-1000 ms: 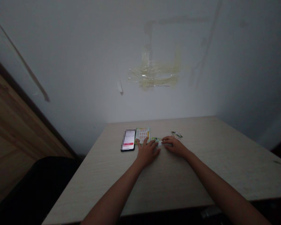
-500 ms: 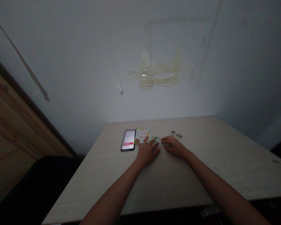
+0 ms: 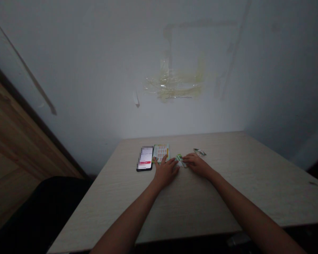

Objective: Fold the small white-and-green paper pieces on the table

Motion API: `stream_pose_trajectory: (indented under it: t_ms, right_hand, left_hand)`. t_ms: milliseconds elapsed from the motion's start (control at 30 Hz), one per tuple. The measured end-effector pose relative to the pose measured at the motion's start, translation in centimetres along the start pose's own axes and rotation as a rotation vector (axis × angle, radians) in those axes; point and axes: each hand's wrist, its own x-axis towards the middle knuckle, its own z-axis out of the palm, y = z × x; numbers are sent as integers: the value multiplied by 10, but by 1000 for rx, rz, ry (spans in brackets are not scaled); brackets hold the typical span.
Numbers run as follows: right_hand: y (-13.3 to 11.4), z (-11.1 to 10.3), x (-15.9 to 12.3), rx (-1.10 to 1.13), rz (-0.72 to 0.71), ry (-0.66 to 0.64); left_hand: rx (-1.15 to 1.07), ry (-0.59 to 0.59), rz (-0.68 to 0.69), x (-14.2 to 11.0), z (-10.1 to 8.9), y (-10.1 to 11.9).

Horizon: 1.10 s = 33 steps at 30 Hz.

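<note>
A small green-and-white piece of paper (image 3: 180,160), creased and lying at a slant, is on the table between my two hands. My left hand (image 3: 164,172) holds its left side with the forefinger and thumb, while the other fingers spread toward a printed booklet (image 3: 161,150). From the other side, my right hand (image 3: 198,165) grips the paper's right edge with its fingers bent close together. The fingertips partly cover the paper. Just beyond my right hand lies a folded green-and-white paper piece (image 3: 200,151).
A phone (image 3: 145,158) with a lit screen lies left of the booklet. The pale wooden table (image 3: 116,197) meets a wall (image 3: 95,88) bearing old tape (image 3: 177,84). Something dark (image 3: 50,208) stands by the table's left edge, near wooden boards (image 3: 13,148).
The small paper has turned from lying level to a slanted, folded-looking shape between my fingers. Both hands stay almost in place; the left has shifted slightly left.
</note>
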Motion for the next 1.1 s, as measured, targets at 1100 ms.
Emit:
stream_pose_trajectory:
  t_ms: [1100]
  right_hand:
    - [-24, -5, 1, -234, -63, -51]
  left_hand:
    - [-68, 39, 16, 1, 1, -3]
